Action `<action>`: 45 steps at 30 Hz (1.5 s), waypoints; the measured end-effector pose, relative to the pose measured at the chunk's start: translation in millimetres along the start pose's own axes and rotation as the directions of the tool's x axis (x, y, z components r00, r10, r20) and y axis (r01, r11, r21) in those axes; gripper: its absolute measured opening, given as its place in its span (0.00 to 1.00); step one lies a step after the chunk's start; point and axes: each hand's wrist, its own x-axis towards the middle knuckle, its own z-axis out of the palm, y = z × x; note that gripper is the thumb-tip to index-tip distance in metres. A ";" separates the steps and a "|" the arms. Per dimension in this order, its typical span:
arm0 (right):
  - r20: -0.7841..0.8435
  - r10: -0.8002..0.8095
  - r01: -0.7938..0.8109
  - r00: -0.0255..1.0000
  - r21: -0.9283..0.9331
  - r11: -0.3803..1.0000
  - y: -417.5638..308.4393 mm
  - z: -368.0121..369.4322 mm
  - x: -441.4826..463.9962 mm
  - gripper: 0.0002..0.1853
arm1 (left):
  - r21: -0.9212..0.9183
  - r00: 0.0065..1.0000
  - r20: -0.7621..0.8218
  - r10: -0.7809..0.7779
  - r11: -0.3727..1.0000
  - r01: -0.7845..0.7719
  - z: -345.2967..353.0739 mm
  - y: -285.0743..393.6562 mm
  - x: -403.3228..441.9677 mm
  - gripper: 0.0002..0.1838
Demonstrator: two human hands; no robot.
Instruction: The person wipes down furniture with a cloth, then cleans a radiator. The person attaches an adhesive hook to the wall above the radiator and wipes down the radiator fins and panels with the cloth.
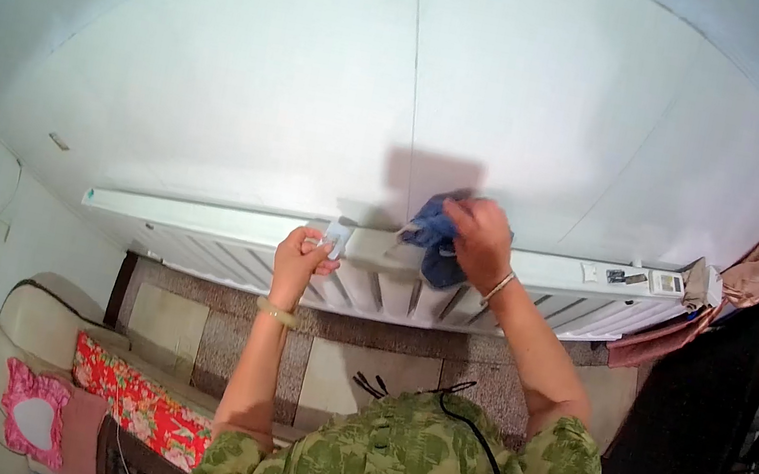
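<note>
Remotely, I note: left hand [299, 259] pinches a small pale card [336, 237], long axis roughly up-down in view; right hand [483, 238] clenches crumpled blue cloth [429, 231], hanging lengthwise at the white radiator [230, 222].

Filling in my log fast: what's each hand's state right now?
Left hand: closed, pinching a small pale flat item.
Right hand: closed, gripping a blue cloth.

A home, judging by the beige sofa [45, 317], red floral fabric [142, 401] and pink-frilled heart [34, 421].
</note>
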 end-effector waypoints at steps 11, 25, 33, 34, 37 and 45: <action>0.317 -0.061 0.036 0.946 0.083 0.996 0.7 13.8 -31.7 0.30 | 0.002 0.945 0.052 0.322 0.947 -0.322 40.6 71.8 -28.3 0.09; 0.083 0.222 -0.222 0.972 0.644 0.732 -104.3 -25.1 40.4 0.14 | 0.317 0.859 0.020 0.512 0.811 -0.491 70.8 99.8 -43.7 0.19; -0.028 0.070 -0.049 0.997 0.474 0.879 -92.3 -26.2 40.1 0.08 | 0.306 0.815 0.019 0.579 0.773 -0.557 87.1 101.7 -42.0 0.17; -0.094 -0.016 0.049 0.995 0.362 0.931 -90.5 -26.5 39.2 0.08 | 0.315 0.823 0.036 0.567 0.775 -0.548 89.7 103.3 -43.0 0.16; -0.070 0.020 -0.002 0.997 0.253 0.967 -85.8 -30.9 38.3 0.07 | 0.268 0.818 0.078 0.570 0.778 -0.568 96.4 103.0 -38.1 0.14; -0.104 0.324 -0.226 0.940 0.522 0.822 -76.7 -46.9 40.9 0.08 | -0.023 0.897 0.092 0.432 0.902 -0.432 112.3 101.5 -28.6 0.10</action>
